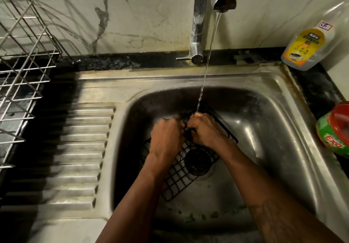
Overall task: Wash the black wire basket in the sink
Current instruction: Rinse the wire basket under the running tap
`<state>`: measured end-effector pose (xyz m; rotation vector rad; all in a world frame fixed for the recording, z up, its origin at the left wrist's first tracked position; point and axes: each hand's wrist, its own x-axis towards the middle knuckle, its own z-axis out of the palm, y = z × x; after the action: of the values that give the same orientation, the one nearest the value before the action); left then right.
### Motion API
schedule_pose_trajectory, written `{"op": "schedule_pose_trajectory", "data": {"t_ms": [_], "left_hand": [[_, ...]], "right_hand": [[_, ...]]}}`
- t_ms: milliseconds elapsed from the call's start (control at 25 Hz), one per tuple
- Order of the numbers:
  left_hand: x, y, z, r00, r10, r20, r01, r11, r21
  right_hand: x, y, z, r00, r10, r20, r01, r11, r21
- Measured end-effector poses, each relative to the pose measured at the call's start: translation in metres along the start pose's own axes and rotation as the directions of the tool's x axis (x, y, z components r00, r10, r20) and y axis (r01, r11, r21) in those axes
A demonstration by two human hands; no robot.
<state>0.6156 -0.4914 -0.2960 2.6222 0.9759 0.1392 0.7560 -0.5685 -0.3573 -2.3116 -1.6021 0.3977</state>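
Forearms (132, 205) enter from the near edge. Left hand (166, 135) and right hand (204, 129) sit side by side, the fingers of both curled round wires of the black wire basket (177, 176). Basket lies tilted in the sink (283, 110) basin, over the drain strainer (197, 160) just below the wrists. Water stream (207, 63) from the faucet (198, 25) lands on the right hand's knuckles. Dishwash gel bottle (307, 42) and Exo tub (334, 129) stand on the counter (311, 84), well right of the right hand. Steel dish rack (22, 63) stands far left of the left hand.
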Motion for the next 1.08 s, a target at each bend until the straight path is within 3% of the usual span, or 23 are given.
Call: {"op": "schedule_pose_trajectory", "data": {"t_ms": [160,280,360,480,600,720,880,1080], "left_hand": [[-0.003,-0.003,0.001,0.988,-0.15,-0.037,0.147,0.987,-0.061],[-0.004,0.005,0.001,0.993,-0.112,0.047,0.117,0.984,-0.134],[-0.006,0.013,0.001,0.986,-0.063,0.155,0.098,0.969,-0.228],[-0.008,0.017,0.006,0.983,-0.043,0.177,0.092,0.956,-0.279],[-0.007,0.013,0.007,0.991,-0.084,0.105,0.109,0.96,-0.257],[0.0,0.008,0.008,0.98,-0.156,0.119,0.181,0.953,-0.243],[0.003,0.005,0.015,0.956,-0.237,0.175,0.276,0.927,-0.255],[0.005,-0.001,0.018,0.943,-0.275,0.186,0.322,0.895,-0.309]], "right_hand": [[0.001,0.004,-0.008,0.965,0.058,-0.258,-0.006,0.98,0.2],[0.003,0.0,-0.016,0.871,0.122,-0.476,-0.056,0.987,0.151],[0.004,0.001,-0.018,0.824,0.192,-0.533,-0.159,0.981,0.107],[0.005,0.004,-0.011,0.881,0.234,-0.411,-0.267,0.963,-0.025],[0.009,-0.014,0.0,0.936,0.121,-0.331,-0.161,0.982,-0.096],[0.008,-0.013,-0.009,0.947,0.048,-0.319,-0.101,0.983,-0.152],[-0.009,0.028,-0.03,0.939,0.208,-0.275,-0.261,0.95,-0.171],[0.003,-0.003,-0.018,0.903,0.289,-0.318,-0.357,0.917,-0.18]]}}
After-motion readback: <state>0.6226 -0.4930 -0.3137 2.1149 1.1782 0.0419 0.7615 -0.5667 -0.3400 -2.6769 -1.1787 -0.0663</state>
